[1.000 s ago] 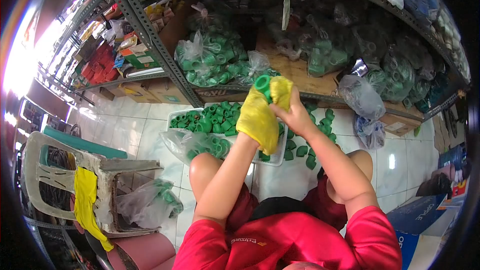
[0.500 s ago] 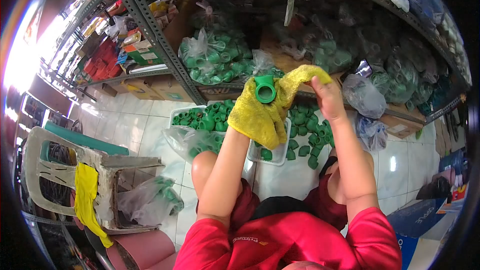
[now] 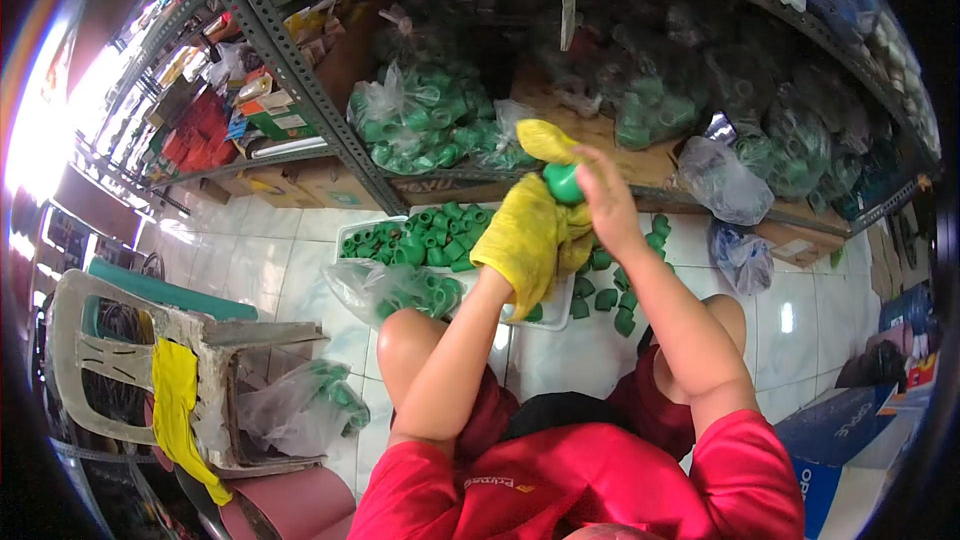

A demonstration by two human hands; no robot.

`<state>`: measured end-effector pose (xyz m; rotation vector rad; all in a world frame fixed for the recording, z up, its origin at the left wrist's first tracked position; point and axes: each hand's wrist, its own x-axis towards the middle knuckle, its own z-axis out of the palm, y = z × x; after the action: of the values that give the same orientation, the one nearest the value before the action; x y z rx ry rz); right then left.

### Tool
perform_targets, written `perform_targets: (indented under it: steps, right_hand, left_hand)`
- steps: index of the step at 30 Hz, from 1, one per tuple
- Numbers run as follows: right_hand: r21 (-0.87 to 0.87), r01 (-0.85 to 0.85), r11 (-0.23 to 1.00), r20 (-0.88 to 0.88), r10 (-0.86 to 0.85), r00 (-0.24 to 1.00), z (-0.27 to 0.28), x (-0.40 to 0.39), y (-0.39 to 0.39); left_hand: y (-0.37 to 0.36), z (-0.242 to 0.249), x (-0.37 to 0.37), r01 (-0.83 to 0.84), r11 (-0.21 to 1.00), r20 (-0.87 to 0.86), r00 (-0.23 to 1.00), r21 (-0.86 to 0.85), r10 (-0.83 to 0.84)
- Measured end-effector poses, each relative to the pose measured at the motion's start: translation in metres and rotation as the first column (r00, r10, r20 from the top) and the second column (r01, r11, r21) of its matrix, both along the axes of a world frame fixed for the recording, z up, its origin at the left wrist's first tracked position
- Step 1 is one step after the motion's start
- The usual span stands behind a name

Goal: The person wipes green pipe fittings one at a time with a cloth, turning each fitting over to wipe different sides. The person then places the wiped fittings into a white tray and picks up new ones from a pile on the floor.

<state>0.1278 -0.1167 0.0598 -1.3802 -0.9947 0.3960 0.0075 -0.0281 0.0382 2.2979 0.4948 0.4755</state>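
Note:
My left hand (image 3: 522,230) is wrapped in a yellow cloth (image 3: 515,250) that hides its fingers, and it grips a green pipe fitting (image 3: 562,183). My right hand (image 3: 608,202) is closed over the right side of the fitting, with a loose end of the cloth caught in its fingers and sticking out above. Below my hands a white tray (image 3: 562,315) is partly covered by the cloth. Several green elbow fittings (image 3: 606,300) lie on the floor to its right.
A second white tray (image 3: 345,232) of green fittings and an open plastic bag (image 3: 365,285) stand at left. A plastic chair (image 3: 110,340) with another yellow cloth (image 3: 178,400) is further left. Ahead, metal shelving (image 3: 300,90) holds bagged fittings (image 3: 430,115).
My right hand has moved left and down onto the fitting, bringing the cloth's end across it. The fitting's round opening, facing me before, is now turned away and partly covered.

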Motion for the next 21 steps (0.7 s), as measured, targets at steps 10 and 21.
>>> perform_targets:
  steps: [10, 21]
  right_hand:
    - [0.111, 0.222, 0.969, -0.673, -0.091, 0.734, -0.021, 0.066, 0.002]
    - [-0.104, 0.096, 0.99, -0.254, -0.12, 0.96, -0.024, 0.023, 0.0]
  left_hand:
    - [0.034, -0.038, -0.023, 0.216, 0.612, 0.141, 0.975, -0.761, -0.17]
    - [0.005, 0.005, -0.005, -0.064, 0.998, 0.431, 0.9, -0.021, 0.067]
